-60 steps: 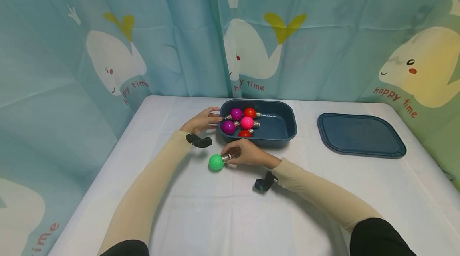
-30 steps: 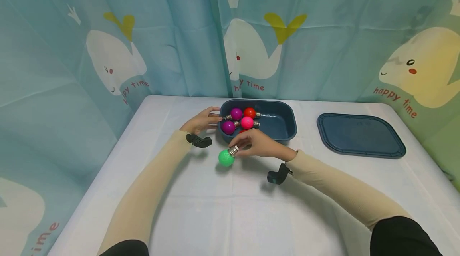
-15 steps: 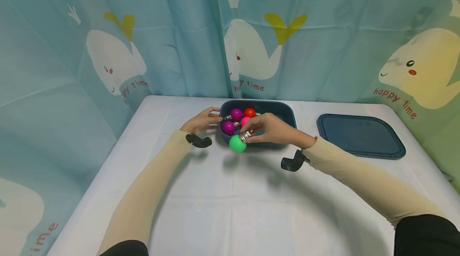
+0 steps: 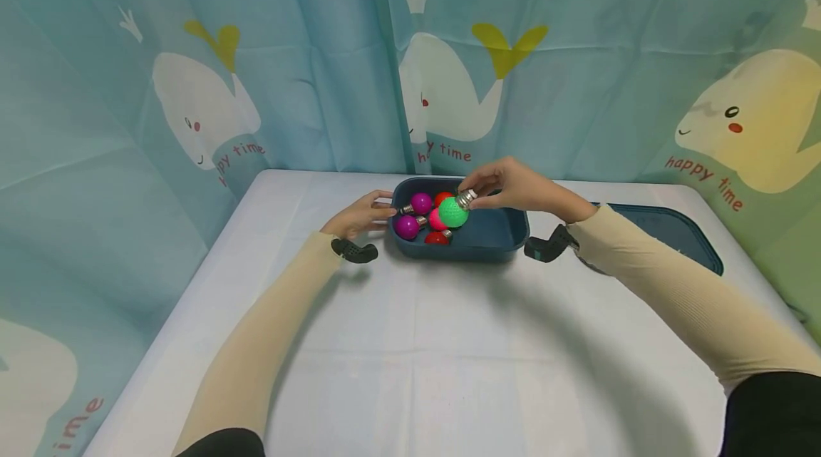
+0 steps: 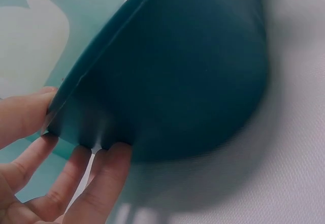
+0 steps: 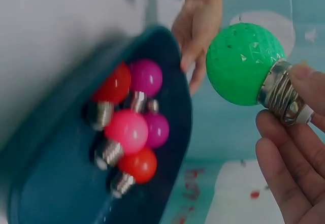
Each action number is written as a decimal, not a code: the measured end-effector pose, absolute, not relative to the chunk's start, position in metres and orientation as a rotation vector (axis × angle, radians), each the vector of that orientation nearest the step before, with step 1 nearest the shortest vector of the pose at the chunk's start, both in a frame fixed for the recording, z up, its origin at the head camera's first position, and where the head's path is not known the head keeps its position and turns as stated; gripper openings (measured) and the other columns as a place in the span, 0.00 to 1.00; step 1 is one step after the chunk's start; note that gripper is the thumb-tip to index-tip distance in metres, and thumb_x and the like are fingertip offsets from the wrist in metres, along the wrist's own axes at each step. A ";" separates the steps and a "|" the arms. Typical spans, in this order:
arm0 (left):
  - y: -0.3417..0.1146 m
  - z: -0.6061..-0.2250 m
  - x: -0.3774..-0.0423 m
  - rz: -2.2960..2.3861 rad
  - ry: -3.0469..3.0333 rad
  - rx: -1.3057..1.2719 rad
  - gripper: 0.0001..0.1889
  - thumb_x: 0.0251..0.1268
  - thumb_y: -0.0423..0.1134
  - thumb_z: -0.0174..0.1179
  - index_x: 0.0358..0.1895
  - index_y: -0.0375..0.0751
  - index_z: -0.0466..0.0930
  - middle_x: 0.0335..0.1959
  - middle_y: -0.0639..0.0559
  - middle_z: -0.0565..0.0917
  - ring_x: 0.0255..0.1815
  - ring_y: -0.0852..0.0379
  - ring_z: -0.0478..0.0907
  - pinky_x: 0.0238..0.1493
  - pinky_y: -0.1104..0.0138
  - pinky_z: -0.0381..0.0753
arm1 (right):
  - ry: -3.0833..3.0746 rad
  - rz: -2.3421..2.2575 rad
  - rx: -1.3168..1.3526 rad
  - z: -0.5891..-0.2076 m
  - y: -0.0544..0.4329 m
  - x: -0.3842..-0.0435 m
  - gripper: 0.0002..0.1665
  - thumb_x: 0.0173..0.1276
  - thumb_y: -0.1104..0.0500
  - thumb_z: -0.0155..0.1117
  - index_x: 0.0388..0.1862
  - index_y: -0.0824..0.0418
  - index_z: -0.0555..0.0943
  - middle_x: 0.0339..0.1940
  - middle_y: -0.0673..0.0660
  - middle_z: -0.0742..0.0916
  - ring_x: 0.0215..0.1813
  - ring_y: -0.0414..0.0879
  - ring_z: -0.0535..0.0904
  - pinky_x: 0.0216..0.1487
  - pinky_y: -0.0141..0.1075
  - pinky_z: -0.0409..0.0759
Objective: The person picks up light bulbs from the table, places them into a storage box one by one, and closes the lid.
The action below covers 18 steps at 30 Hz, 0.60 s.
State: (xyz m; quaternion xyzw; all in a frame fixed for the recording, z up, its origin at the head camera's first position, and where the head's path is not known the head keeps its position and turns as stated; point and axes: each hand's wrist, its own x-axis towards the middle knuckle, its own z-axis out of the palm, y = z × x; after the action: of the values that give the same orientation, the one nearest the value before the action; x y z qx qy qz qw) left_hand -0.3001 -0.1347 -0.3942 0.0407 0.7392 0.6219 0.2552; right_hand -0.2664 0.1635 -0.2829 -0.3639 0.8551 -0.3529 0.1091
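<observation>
In the head view, my right hand (image 4: 513,186) pinches the metal screw base of a green light bulb (image 4: 453,212). The bulb is held above a dark blue plastic box (image 4: 462,253), its round end pointing down and left. From the right wrist view, thumb and fingers grip the threaded base of that green bulb (image 6: 245,64). At the box's left end, my left hand (image 4: 360,217) holds the rim, thumb at the edge and fingertips against the outer wall (image 5: 193,82). Inside lie purple bulbs (image 4: 421,204), red bulbs (image 4: 437,238) and a pink bulb (image 6: 127,131).
A dark blue lid (image 4: 673,229) lies flat on the right of the white-covered table (image 4: 385,371), partly behind my right forearm. Behind the table hangs a blue-green curtain (image 4: 346,86) with whale prints. The bulbs gather in the box's left half.
My right hand has lifted the green bulb off the table, moving it up, rightward and away from me, over the box. The left hand has stayed at the box's left end.
</observation>
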 end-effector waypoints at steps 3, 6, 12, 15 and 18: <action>-0.135 -0.395 -0.300 1.682 2.011 0.117 0.28 0.70 0.32 0.50 0.70 0.38 0.52 0.69 0.34 0.61 0.69 0.41 0.63 0.70 0.49 0.63 | 2.541 -1.012 -1.064 -0.284 0.170 -0.277 0.18 0.57 0.66 0.69 0.47 0.69 0.82 0.45 0.64 0.86 0.42 0.49 0.84 0.45 0.31 0.84; -0.135 -0.395 -0.301 1.676 2.013 0.119 0.28 0.70 0.32 0.50 0.70 0.38 0.51 0.69 0.34 0.61 0.69 0.40 0.62 0.70 0.49 0.63 | 2.563 -0.973 -1.040 -0.286 0.174 -0.286 0.17 0.57 0.65 0.69 0.46 0.68 0.82 0.43 0.63 0.87 0.42 0.49 0.83 0.45 0.32 0.84; -0.134 -0.394 -0.301 1.685 2.010 0.100 0.28 0.70 0.32 0.50 0.70 0.38 0.52 0.70 0.34 0.60 0.69 0.40 0.62 0.71 0.49 0.62 | 2.581 -0.895 -0.975 -0.290 0.177 -0.304 0.16 0.58 0.64 0.69 0.45 0.67 0.83 0.43 0.63 0.87 0.45 0.51 0.83 0.48 0.39 0.84; -0.134 -0.393 -0.301 1.690 2.008 0.093 0.29 0.70 0.32 0.50 0.71 0.38 0.51 0.70 0.34 0.60 0.69 0.40 0.62 0.71 0.49 0.62 | 2.563 -0.876 -0.947 -0.293 0.178 -0.313 0.15 0.58 0.65 0.68 0.45 0.67 0.83 0.42 0.63 0.87 0.44 0.52 0.83 0.47 0.39 0.84; -0.133 -0.393 -0.301 1.692 2.006 0.088 0.29 0.70 0.31 0.50 0.71 0.38 0.51 0.70 0.34 0.59 0.69 0.40 0.62 0.71 0.50 0.62 | 2.541 -0.865 -0.912 -0.297 0.180 -0.322 0.15 0.59 0.64 0.68 0.45 0.67 0.83 0.43 0.63 0.87 0.44 0.50 0.83 0.47 0.38 0.84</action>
State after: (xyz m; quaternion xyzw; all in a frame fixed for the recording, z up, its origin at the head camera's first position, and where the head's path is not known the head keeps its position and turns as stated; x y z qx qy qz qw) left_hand -0.3006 -0.1332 -0.3930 0.0324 0.7388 0.6230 0.2550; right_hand -0.3218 0.1795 -0.2974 -0.3181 0.8858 -0.3015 0.1529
